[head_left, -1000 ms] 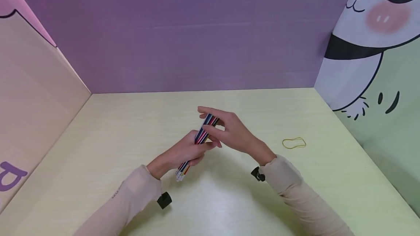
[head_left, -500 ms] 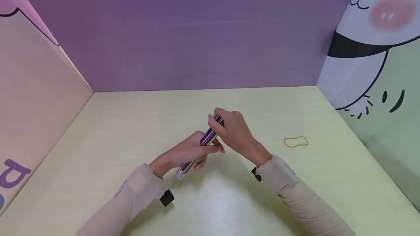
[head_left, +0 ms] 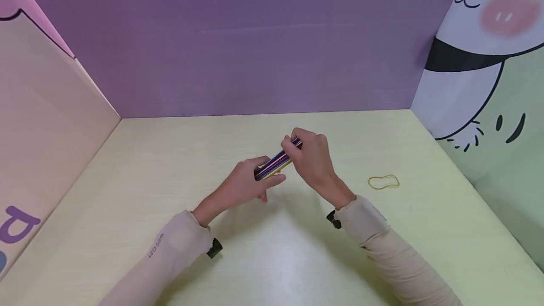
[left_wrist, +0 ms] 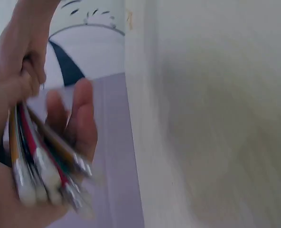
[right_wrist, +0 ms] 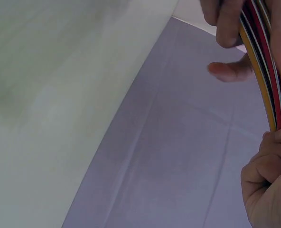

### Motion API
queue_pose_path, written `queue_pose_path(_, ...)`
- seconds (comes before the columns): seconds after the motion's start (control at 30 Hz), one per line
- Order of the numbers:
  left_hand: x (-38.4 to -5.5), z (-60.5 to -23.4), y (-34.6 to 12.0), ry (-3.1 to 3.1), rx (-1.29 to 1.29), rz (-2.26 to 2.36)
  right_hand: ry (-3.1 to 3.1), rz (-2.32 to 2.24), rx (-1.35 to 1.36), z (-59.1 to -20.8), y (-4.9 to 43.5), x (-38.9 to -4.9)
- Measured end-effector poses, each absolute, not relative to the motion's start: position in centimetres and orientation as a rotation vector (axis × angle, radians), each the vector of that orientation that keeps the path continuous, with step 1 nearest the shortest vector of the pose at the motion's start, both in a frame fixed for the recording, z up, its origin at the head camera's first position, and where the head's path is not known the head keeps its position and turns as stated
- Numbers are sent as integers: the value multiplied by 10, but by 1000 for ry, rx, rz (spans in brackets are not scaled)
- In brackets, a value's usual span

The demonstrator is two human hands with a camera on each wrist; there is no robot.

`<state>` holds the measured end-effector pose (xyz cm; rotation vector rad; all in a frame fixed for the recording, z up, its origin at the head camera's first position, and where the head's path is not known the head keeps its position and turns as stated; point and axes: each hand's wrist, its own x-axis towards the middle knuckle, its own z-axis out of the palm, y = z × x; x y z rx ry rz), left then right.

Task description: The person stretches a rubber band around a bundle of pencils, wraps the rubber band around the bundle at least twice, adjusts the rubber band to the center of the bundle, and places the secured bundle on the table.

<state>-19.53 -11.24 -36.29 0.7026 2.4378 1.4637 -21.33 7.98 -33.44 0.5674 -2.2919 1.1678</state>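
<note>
A bundle of pencils [head_left: 273, 165] with striped, coloured barrels slants between my two hands above the table. My right hand [head_left: 315, 160] grips its upper end, fingers curled tightly round the barrels. Around the lower end is my left hand [head_left: 240, 183], its thumb and fingers spread and fairly straight. In the left wrist view, white erasers in silver ferrules [left_wrist: 48, 175] fan out by the left palm. The right wrist view has the pencils [right_wrist: 266, 66] passing between the left fingers down into the right fist.
A yellow rubber band [head_left: 383, 182] lies on the pale table [head_left: 425, 230] to the right of my hands. A purple wall [head_left: 263, 46] stands behind, with printed panels on both sides.
My right hand has gone from loosely spread to gripping the bundle's upper end, and has moved up and right. The pencils have slid up through my left hand and tilted flatter.
</note>
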Motion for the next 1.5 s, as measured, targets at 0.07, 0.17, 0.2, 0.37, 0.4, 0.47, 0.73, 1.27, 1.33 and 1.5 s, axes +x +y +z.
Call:
queue_pose_path(0.07,-202,-361,-122,2283,680,1601,-2232,1157,536,-331,85,-216)
queue_pose_path(0.17,-211,-359,-134,2100,612,1833,-2128,1173,430,-327,92,-221)
queue_pose_path(0.2,-213,-359,-136,2049,569,1920,-2095,1184,393,-326,94,-222)
queue_pose_path(0.37,-212,-360,-132,1774,267,2322,-2021,1248,341,-329,92,-223)
queue_pose_path(0.4,-211,-360,-130,1740,201,2383,-2023,1262,360,-330,90,-222)
queue_pose_path(0.47,-208,-359,-127,1722,64,2470,-2029,1279,422,-332,87,-221)
queue_pose_path(0.73,-208,-360,-126,1804,-269,2574,-2122,1188,668,-330,85,-217)
queue_pose_path(1.27,-212,-358,-130,2100,80,2249,-2438,1088,724,-325,101,-223)
queue_pose_path(1.33,-212,-358,-129,2104,92,2335,-2405,1116,689,-327,98,-222)
queue_pose_path(1.5,-213,-361,-131,2113,-34,2606,-2541,1181,821,-334,86,-216)
